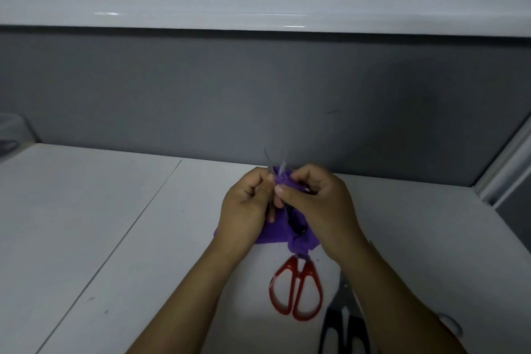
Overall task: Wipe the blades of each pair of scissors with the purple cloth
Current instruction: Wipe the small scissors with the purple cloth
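Note:
A small pair of scissors [268, 162] with thin silver blades spread in a V and black handles points up and away between my hands. My left hand [247, 204] grips it around the pivot. My right hand [316, 195] pinches the purple cloth [275, 231] around the right blade. The rest of the cloth hangs below my hands onto the white table [115, 224]. Red-handled scissors [296, 287] lie on the table below the cloth, their blades hidden under it. Black-handled scissors [344, 330] lie at the bottom edge, partly behind my right forearm.
A grey wall [258, 89] with a white ledge [258, 12] rises right behind the table. A seam [129, 224] runs diagonally across the tabletop on the left. A pale object [11, 135] sits at the far left edge. The table's right side ends at a white frame [505, 158].

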